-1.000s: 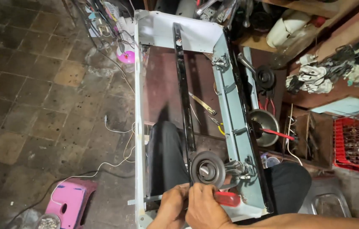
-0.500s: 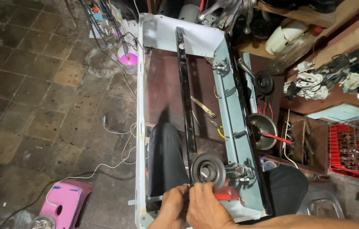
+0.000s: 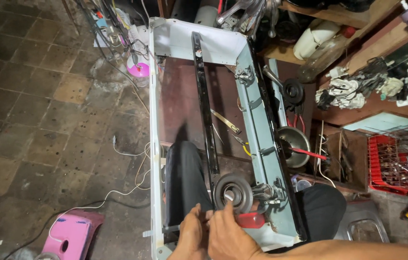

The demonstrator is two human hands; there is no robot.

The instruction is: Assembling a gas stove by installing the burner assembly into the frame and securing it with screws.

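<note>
Working the grey pulley wheel (image 3: 233,193) low in the white metal frame (image 3: 154,120), at the near end of the black bar (image 3: 204,106). My right hand (image 3: 230,236) sits at the wheel's 6 o'clock, fingers pressed up against its rim, probably steadying it. My left hand (image 3: 192,236), at 7 o'clock, curls round the crossbar; grip tightness I can't tell. Red-handled tool (image 3: 251,220) lies at 4 o'clock; pink stool (image 3: 69,233) far out at 9.

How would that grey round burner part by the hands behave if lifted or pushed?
The burner part looks like thick cast metal, so probably stiff and heavy for its size. Being round, it might roll if set on edge. It seems to sit against the black bar, so a push may meet resistance.
</note>
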